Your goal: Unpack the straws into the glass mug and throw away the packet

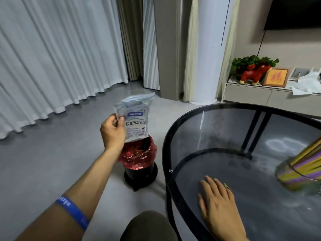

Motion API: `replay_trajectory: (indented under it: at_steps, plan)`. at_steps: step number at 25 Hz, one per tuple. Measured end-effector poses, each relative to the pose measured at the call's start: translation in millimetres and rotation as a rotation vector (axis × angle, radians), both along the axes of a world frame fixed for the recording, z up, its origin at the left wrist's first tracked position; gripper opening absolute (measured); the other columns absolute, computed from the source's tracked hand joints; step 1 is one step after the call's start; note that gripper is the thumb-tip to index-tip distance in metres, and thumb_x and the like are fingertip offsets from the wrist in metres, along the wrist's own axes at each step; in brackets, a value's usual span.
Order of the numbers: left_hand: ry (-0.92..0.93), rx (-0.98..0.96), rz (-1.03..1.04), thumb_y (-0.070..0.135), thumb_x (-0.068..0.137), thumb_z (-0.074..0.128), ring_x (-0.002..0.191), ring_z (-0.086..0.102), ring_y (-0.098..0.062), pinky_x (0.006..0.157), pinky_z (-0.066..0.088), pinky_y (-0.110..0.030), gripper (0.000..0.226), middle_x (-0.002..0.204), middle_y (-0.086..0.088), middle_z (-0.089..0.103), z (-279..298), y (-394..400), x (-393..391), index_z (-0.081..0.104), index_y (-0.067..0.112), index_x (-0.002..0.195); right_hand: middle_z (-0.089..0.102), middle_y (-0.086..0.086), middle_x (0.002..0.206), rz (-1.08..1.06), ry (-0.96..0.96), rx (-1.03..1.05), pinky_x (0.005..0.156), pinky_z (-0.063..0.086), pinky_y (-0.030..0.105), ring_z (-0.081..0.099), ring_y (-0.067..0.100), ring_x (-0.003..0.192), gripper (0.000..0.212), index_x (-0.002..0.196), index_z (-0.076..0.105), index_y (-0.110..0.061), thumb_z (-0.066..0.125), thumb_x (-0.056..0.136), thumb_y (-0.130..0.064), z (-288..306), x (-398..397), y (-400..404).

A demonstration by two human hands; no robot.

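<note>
Fingers of the left hand [112,132] pinched the packet [134,117] directly over the red-lined bin [139,158]; right hand [219,204] lay flat, holding nothing, on the glass table [225,129], straws [311,160] (mug blurred) beyond it.

Left hand [112,132] raised on outstretched arm, fingers pinched shut, right hand [219,204] flat, fingers spread

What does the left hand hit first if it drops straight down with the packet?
Most likely the bin: the packet in the left hand hangs right over its red liner, lower edge about at the rim. Nothing shows between them, though depth from one view is uncertain.
</note>
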State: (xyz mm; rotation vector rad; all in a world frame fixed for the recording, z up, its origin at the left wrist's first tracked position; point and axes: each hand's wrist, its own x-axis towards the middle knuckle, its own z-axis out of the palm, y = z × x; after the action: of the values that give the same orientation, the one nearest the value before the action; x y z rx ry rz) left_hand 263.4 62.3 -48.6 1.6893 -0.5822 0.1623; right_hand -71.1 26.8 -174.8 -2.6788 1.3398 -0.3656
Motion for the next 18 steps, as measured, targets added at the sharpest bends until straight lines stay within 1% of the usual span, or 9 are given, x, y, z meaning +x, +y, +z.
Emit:
replay_trajectory:
  at_steps: [2,5,8,9,11,12,14,16,18]
  plan:
    - [0.102,-0.033,0.042,0.016,0.087,0.059,0.057,0.038,-0.011,0.057,0.033,-0.028,0.027,0.061,-0.001,0.047,-13.6,-13.3,30.4,0.049,0.003,0.067,0.065,0.003,0.131,-0.032,0.010,-0.025,0.104,0.029,0.041,0.061,0.029,0.121,0.058,0.117,0.067,-0.021,0.018,0.098,-0.046,-0.1,0.1,0.1]
    - [0.162,-0.059,0.065,0.012,0.090,0.057,0.061,0.044,-0.011,0.057,0.037,-0.025,0.018,0.062,0.005,0.053,-26.3,-35.8,50.4,0.056,0.008,0.072,0.067,0.004,0.128,-0.050,0.019,-0.010,0.103,0.030,0.042,0.063,0.030,0.118,0.067,0.115,0.069,-0.020,0.011,0.098,-0.049,5.9,5.6,-3.7]
    - [0.187,0.033,0.117,0.011,0.091,0.055,0.052,0.036,-0.009,0.052,0.031,-0.023,0.031,0.056,0.004,0.042,-43.9,-50.6,63.0,0.044,0.014,0.063,0.064,0.003,0.132,-0.042,0.027,-0.005,0.105,0.029,0.042,0.060,0.029,0.122,0.046,0.118,0.066,-0.023,0.034,0.092,-0.044,6.4,5.3,-4.6]
    - [0.232,0.081,0.118,0.012,0.091,0.057,0.054,0.042,-0.011,0.056,0.036,-0.024,0.027,0.060,0.002,0.049,-54.7,-55.3,70.5,0.048,0.013,0.065,0.062,0.002,0.134,-0.036,0.045,0.004,0.106,0.028,0.042,0.058,0.028,0.124,0.045,0.120,0.063,-0.024,0.037,0.090,-0.044,7.1,4.7,-5.7]
    - [0.431,0.172,0.048,0.014,0.085,0.064,0.071,0.062,-0.019,0.071,0.052,-0.028,0.006,0.084,-0.004,0.068,-75.4,-58.8,81.3,0.064,0.009,0.089,0.059,0.001,0.136,-0.015,0.053,-0.028,0.107,0.027,0.042,0.055,0.027,0.127,0.043,0.123,0.060,-0.025,0.039,0.090,-0.044,4.1,4.2,-6.3]
    - [0.553,0.231,0.015,0.013,0.080,0.068,0.079,0.067,-0.025,0.077,0.056,-0.035,0.021,0.094,-0.009,0.071,-85.7,-59.1,84.2,0.065,0.006,0.099,0.058,0.001,0.137,-0.005,0.054,-0.032,0.108,0.026,0.042,0.054,0.027,0.127,0.042,0.124,0.058,-0.025,0.040,0.091,-0.044,2.7,4.7,-5.8]
    - [0.734,0.354,-0.033,0.009,0.076,0.069,0.083,0.067,-0.032,0.072,0.057,-0.041,0.032,0.098,-0.018,0.069,-102.4,-52.5,87.0,0.063,0.000,0.106,0.057,0.001,0.138,-0.012,0.067,-0.011,0.108,0.024,0.043,0.052,0.027,0.129,0.041,0.125,0.056,-0.026,0.040,0.091,-0.044,8.2,5.0,-6.0]
    - [0.772,0.401,-0.059,0.007,0.076,0.067,0.082,0.066,-0.032,0.063,0.055,-0.038,0.033,0.102,-0.022,0.068,-112.6,-39.4,81.9,0.064,-0.001,0.108,0.056,0.001,0.139,-0.007,0.049,-0.051,0.109,0.023,0.043,0.051,0.027,0.130,0.040,0.125,0.055,-0.026,0.040,0.092,-0.043,11.8,2.8,-5.4]
    - [0.701,0.407,-0.083,0.006,0.074,0.067,0.078,0.068,-0.028,0.066,0.056,-0.036,0.035,0.109,-0.021,0.069,-114.1,-23.5,71.0,0.065,0.003,0.108,0.055,0.002,0.139,-0.004,0.027,-0.046,0.111,0.025,0.042,0.051,0.027,0.130,0.039,0.125,0.055,-0.025,0.041,0.093,-0.042,11.6,7.4,-3.5]
